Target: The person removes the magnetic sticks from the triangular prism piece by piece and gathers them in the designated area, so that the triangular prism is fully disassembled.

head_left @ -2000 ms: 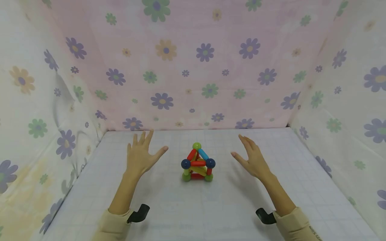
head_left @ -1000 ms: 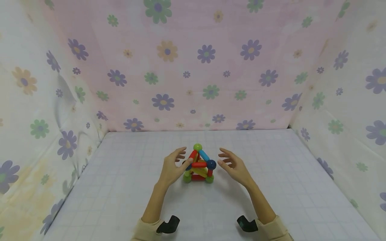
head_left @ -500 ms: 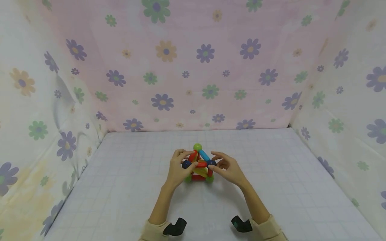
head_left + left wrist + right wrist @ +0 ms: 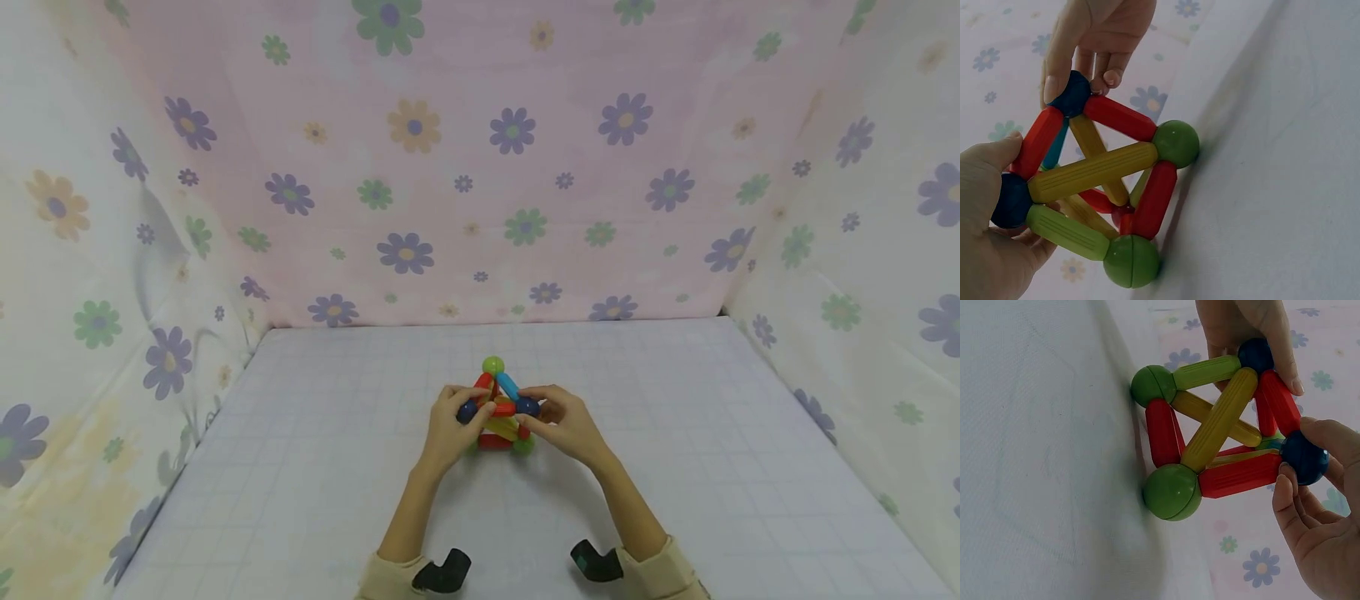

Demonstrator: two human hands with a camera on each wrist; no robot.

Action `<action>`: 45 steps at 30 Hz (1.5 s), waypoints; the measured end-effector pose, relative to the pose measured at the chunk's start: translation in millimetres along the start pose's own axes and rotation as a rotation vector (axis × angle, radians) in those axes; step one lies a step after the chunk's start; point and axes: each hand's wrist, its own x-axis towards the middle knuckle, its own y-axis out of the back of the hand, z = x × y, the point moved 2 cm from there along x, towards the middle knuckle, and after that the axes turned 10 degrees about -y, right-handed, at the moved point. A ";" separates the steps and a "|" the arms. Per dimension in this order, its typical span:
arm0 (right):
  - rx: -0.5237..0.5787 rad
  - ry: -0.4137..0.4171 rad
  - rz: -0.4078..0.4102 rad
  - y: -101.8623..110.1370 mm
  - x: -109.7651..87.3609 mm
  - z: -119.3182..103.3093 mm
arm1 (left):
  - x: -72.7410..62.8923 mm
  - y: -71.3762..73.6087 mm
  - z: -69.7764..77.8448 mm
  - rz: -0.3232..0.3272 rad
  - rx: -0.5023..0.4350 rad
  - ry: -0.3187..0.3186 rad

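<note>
A ball-and-rod building toy (image 4: 495,442) stands on the white table in the head view, joined from red, yellow, blue and green rods with coloured balls. My left hand (image 4: 446,433) pinches its left dark blue ball (image 4: 1010,201), thumb in front against the red rod (image 4: 1037,142). On the other side my right hand (image 4: 572,423) holds the right dark blue ball (image 4: 1305,460) between thumb and fingers. Two lower green balls (image 4: 1172,492) sit at the table surface. A lighter green ball (image 4: 492,366) tops the toy at the back. Fingers partly hide its sides.
A white, faintly gridded cloth covers the table (image 4: 315,467). Flower-patterned fabric hangs as a pink back wall (image 4: 480,208) and pale side walls. Dark curved pieces (image 4: 446,572) stick out at both cuffs.
Both hands have come inward from either side, fingers spread at first, and now grip the toy's two blue balls. The toy stands in nearly the same place.
</note>
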 end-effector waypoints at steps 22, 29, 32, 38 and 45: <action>-0.052 0.128 0.150 -7.8 -2.0 4.2 | 3.7 12.4 36.5 -0.093 -0.153 0.084; -0.075 0.133 0.180 -14.8 3.0 33.7 | 3.3 12.6 34.2 -0.105 -0.166 0.094; -0.078 0.149 0.190 -15.4 3.4 34.9 | 3.2 12.5 34.0 -0.101 -0.173 0.091; -0.124 0.151 0.200 -17.9 4.1 30.5 | 3.2 12.5 35.0 -0.095 -0.182 0.107; -0.196 0.125 0.180 -19.1 5.1 28.1 | 3.1 12.6 35.6 -0.102 -0.179 0.111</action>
